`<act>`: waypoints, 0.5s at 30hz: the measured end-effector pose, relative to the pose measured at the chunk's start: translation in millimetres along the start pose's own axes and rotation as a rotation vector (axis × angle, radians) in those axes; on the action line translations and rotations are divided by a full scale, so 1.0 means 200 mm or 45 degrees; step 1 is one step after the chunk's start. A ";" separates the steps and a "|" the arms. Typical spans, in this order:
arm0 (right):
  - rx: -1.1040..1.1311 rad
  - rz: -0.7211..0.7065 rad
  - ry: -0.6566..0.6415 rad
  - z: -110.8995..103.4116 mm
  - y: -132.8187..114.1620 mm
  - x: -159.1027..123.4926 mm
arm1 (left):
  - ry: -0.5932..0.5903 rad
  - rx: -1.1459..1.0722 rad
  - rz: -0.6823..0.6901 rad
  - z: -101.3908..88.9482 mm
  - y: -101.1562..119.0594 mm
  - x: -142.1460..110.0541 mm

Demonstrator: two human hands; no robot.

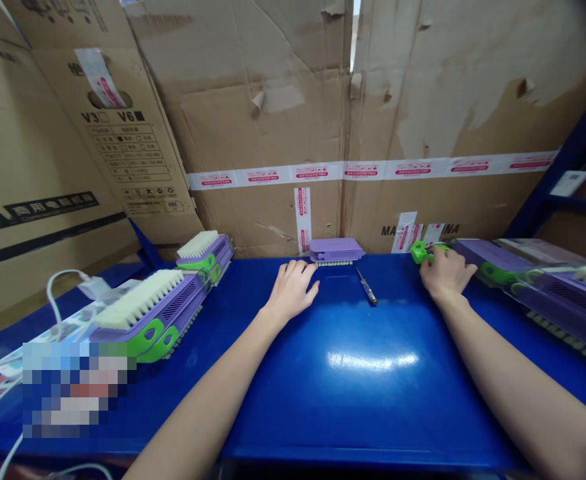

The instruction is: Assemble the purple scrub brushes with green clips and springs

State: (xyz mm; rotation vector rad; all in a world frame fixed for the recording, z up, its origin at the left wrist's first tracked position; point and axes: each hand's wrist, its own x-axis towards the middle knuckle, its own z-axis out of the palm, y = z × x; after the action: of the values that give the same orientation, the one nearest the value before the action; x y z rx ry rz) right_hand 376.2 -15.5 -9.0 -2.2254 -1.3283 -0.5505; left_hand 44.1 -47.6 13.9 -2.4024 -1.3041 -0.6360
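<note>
My left hand [295, 288] lies palm down on the blue tabletop, empty, its fingers stretched forward and its thumb apart. Just beyond its fingertips, a purple brush head [336, 250] rests bristles down against the cardboard. At the back right, the thumb and fingers of my right hand [444, 270] are closed on a green plastic part [421, 253]; the hand hides some of it. Between my hands lies a slim screwdriver [367, 288] with a clear handle.
Purple brushes with green ends [145, 317] are stacked at the left, with a smaller stack [205, 257] behind. More purple brushes [567, 293] line the right side. White cables [55, 300] run along the left edge. Cardboard [273, 127] walls the back.
</note>
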 end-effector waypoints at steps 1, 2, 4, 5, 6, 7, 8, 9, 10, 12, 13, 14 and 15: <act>0.013 -0.001 -0.030 0.00 0.00 0.00 | 0.000 -0.006 0.003 0.00 0.00 0.00; 0.021 -0.003 -0.058 0.00 0.00 0.01 | 0.001 -0.011 0.005 0.00 0.00 0.00; 0.020 0.002 -0.099 0.00 0.00 0.01 | 0.001 -0.016 0.006 0.00 0.00 0.00; 0.018 0.007 -0.112 0.00 0.00 0.01 | -0.002 -0.012 0.005 0.00 0.00 0.00; 0.017 0.012 -0.121 0.00 0.00 0.01 | -0.007 -0.007 0.004 0.00 0.00 0.00; 0.019 0.019 -0.125 0.01 0.00 0.02 | -0.013 -0.001 0.003 0.00 0.00 0.00; 0.023 0.026 -0.126 0.01 0.00 0.02 | -0.018 0.004 0.004 0.00 0.00 0.00; 0.027 0.031 -0.127 0.01 0.00 0.02 | -0.021 0.008 0.005 0.00 0.00 0.00; 0.030 0.035 -0.127 0.01 0.00 0.02 | -0.022 0.010 0.006 0.00 0.00 0.00; 0.031 0.036 -0.124 0.01 0.00 0.02 | -0.023 0.014 0.008 0.00 0.00 0.00; 0.032 0.035 -0.120 0.01 0.00 0.02 | -0.024 0.017 0.009 0.00 0.00 0.00; 0.034 0.033 -0.117 0.01 -0.01 0.02 | -0.025 0.020 0.011 0.00 0.00 0.00; 0.037 0.032 -0.112 0.01 -0.01 0.01 | -0.025 0.021 0.012 0.00 0.00 0.00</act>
State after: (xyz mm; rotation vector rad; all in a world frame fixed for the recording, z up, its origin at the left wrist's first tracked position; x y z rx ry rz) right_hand 376.6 -11.8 -9.0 -2.2623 -1.3409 -0.4260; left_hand 44.6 -48.2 13.2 -2.4058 -1.3006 -0.5977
